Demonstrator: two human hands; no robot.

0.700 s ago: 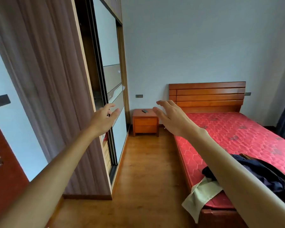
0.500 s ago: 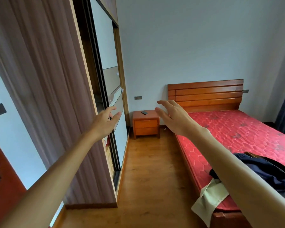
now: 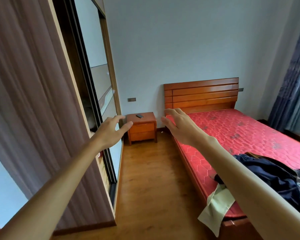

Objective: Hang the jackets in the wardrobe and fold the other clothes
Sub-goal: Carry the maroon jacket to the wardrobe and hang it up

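**Hands out, clothes untouched**

The view has been carried forward. The left hand (image 3: 111, 130) at 9 o'clock, by the wardrobe (image 3: 33, 101), and the right hand (image 3: 178, 125) are kept raised, fingers (image 3: 119, 117) spread, empty. The clothes (image 3: 270, 175) lie on the bed (image 3: 232, 132) at 4 o'clock; nothing is yet hung or folded.

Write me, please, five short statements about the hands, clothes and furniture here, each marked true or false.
1. The left hand and the right hand are both empty. True.
2. The dark blue garment hangs in the wardrobe. False: it lies on the red mattress.
3. A small dark object lies on the bedside table. True.
4. A pale green garment droops over the mattress's edge. True.
5. The bedside table stands at the mattress's foot. False: it stands by the headboard, beside the wardrobe.
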